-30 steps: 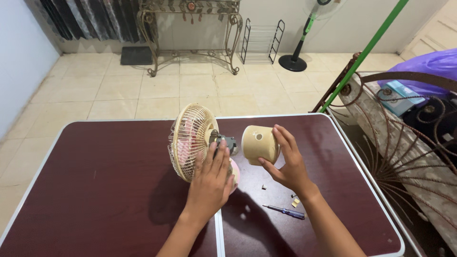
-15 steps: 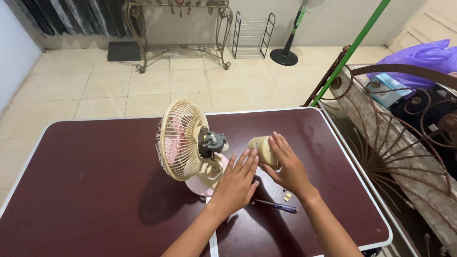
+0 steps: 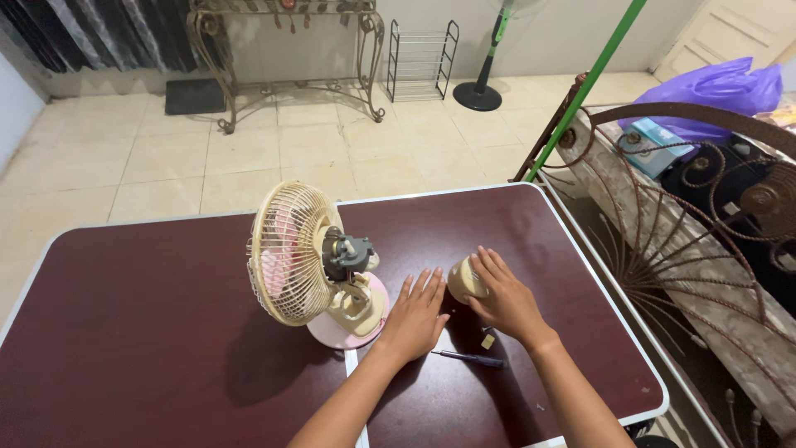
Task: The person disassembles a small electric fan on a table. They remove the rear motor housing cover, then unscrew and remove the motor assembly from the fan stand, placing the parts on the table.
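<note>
Since a second ago we have lowered the beige motor cover (image 3: pixel 463 280) onto the desk (image 3: pixel 149 332) — our right hand (image 3: pixel 504 300) now cups it, grip wrapped over its top, hiding its right side. Our left hand (image 3: pixel 416 319) lies flat, fingers spread, at its eight o'clock — beside the small fan (image 3: pixel 311 264).

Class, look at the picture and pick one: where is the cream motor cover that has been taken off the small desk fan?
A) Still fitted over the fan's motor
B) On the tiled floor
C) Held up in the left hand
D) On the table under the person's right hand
D: the right hand rests on the cream cover down on the table, while the fan stands with its motor bare.
</note>
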